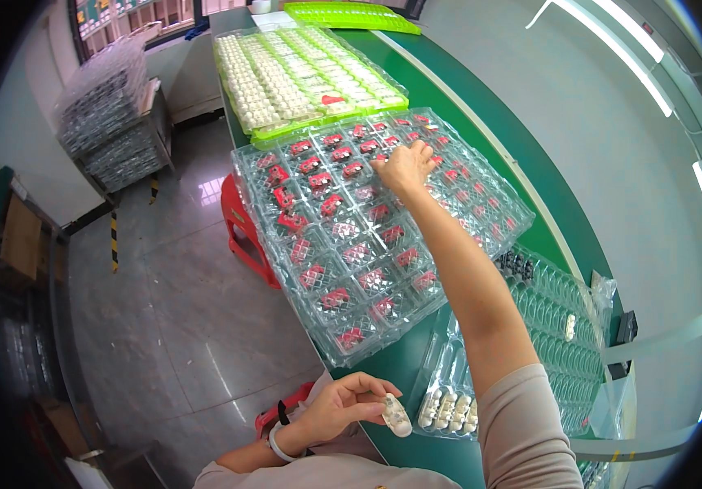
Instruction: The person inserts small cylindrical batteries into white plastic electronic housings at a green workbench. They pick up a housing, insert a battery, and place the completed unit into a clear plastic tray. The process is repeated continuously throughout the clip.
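My left hand [349, 406] is at the bottom, in front of my body. Its thumb and fingers pinch a small white oblong part [397, 416] with some detail on its face. My right arm stretches far forward over a stack of clear plastic trays [343, 326]. Above the far half of the top tray is my right hand [406, 169], its fingers apart among the red parts. Small red parts [332, 204] sit in many of the tray's pockets. Nothing shows plainly between the right fingers, though their tips are partly hidden.
Behind the clear stack, a green-edged tray [265, 132] holds rows of white parts. A clear tray [422, 421] with white pieces lies at my right, beside a tray with dark parts [518, 265]. A red stool [241, 224] stands left of the green table [367, 359]; stacked trays [106, 106] fill a rack.
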{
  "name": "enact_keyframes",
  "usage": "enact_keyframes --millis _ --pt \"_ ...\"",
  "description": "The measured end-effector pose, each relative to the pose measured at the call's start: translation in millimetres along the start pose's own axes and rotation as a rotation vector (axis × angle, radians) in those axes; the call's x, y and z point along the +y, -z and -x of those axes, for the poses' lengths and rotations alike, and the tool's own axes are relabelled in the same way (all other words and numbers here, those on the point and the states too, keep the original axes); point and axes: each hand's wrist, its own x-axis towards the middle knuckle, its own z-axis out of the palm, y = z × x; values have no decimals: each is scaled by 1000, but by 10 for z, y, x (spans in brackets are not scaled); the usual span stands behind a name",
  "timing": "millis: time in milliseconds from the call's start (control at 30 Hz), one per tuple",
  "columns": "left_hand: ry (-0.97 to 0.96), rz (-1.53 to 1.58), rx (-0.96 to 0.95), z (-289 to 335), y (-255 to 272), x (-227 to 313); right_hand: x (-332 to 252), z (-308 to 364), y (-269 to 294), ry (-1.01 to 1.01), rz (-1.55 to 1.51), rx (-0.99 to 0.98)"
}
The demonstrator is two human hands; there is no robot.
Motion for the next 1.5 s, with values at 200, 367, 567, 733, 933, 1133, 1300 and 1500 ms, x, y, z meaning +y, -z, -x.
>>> enact_keyframes --millis 200,367,567,733,933,1133,1300,1500 --pt "56 -42 -67 -93 -6 69 257 -76 -24 50 -461 67" --pt "47 -86 -95 -106 6 53 581 691 787 338 -895 -117" --pt "62 16 -74 -48 47 -142 1357 2478 1780 220 -705 -260" --pt "105 27 -217 -94 -204 -381 2013 3996 2079 -63 -605 42" --pt "382 -164 -398 -175 -730 -802 2233 5472 2063 -105 254 51" --pt "622 -172 -490 -342 -1119 -1174 2206 5896 1829 -222 157 91" --pt "695 -227 -467 -395 -1369 -1177 2221 5961 1935 -370 -111 253" --pt "653 -174 -318 -378 -1301 -1219 2205 5900 1903 -497 -157 363"
